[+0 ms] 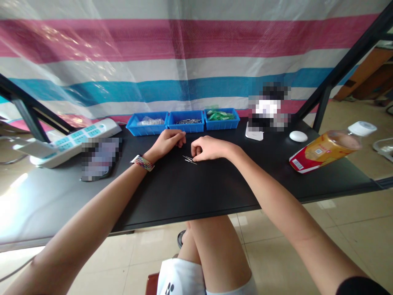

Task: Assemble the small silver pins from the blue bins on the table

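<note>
My left hand (168, 141) rests on the black table (184, 192) with its fingers curled in; what they hold, if anything, is hidden. A colourful band sits on that wrist. My right hand (206, 148) lies beside it, fingers curled and pinched over a few thin metal pins (189, 159) on the table. Behind the hands stand three blue bins: the left bin (147, 123) holds clear bags, the middle bin (186, 121) dark metal parts, the right bin (221, 118) green pieces.
A white and teal power strip (72, 141) lies at the left. A drink bottle (330, 149) lies on its side at the right, near a white round object (298, 136). A striped tarp (184, 61) hangs behind. Black frame bars (337, 73) slant at both sides.
</note>
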### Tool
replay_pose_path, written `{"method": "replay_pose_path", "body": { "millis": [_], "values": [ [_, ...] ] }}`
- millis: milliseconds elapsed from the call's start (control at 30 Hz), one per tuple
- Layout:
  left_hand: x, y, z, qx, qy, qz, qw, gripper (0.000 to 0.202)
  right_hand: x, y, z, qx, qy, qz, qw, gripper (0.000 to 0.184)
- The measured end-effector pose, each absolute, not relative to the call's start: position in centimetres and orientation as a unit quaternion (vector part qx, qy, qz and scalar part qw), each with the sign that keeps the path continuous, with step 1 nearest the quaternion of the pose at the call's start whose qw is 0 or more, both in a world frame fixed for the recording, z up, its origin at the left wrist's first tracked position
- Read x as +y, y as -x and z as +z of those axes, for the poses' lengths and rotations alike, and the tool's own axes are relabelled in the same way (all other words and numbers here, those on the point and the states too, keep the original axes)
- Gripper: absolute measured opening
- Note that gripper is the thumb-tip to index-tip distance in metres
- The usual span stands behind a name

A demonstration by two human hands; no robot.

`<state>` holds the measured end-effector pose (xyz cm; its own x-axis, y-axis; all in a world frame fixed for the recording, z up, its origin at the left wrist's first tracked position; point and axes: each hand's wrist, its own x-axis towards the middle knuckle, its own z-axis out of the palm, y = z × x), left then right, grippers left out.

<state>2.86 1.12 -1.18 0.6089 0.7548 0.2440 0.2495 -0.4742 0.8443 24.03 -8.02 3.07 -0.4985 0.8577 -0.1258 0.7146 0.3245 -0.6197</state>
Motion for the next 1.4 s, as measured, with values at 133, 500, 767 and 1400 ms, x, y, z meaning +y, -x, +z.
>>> {"method": "replay_pose_path", "body": {
  "millis": [133,500,767,1400],
  "values": [
    [1.1,-3.0,-1.2,0.315,-0.791,0.318,0.416,0.044,-7.6,-24.4,2.6,-0.802,0.497,0.311,0.113,0.014],
    [1.0,-2.8,-0.8,0.287,-0.779,0.299,0.471,0.031,-5.2,-24.6,-0.9,-0.724,0.503,0.301,0.365,0.01],
    [1.0,-2.9,-1.2,0.271,-0.782,0.318,0.462,0.027,-4.1,-24.5,-2.1,-0.573,0.497,0.412,0.505,0.007],
    [0.9,-2.9,-1.2,0.319,-0.742,0.371,0.458,0.042,-4.2,-24.2,-2.8,-0.563,0.439,0.432,0.551,0.04]
  ]
}}
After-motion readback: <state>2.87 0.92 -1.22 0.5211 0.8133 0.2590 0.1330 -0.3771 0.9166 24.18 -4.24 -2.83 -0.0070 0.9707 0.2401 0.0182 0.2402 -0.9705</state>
